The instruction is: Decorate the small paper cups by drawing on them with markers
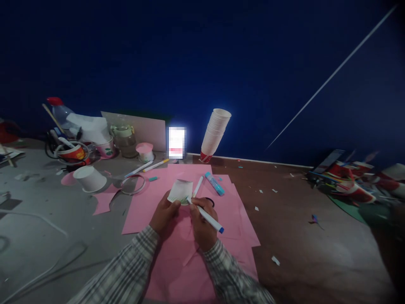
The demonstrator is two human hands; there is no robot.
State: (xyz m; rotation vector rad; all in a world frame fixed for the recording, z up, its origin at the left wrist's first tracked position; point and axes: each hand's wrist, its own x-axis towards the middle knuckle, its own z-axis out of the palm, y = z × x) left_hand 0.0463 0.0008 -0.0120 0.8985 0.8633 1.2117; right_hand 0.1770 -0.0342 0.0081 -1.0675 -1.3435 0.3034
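A small white paper cup (181, 191) with green marks along its near edge is tilted over the pink paper sheets (142, 215). My left hand (166, 213) is closed on its left side, thumb at the near edge. In my right hand (204, 221) is a white marker (207, 218) with a blue end. Its tip meets the cup's lower right edge, though I cannot make out the tip's colour. Just beyond my right hand lie a white pen (198, 186), a turquoise glue stick (214, 183) and a black ring (210, 202), partly hidden by that hand.
A leaning stack of paper cups (215, 133) stands at the back by a lit phone screen (176, 142). Leftward are an upturned white cup (90, 178), a roll of tape (133, 184), a jar (123, 139) and cables (47, 266). A phone (327, 162) and red cups (357, 188) are far right.
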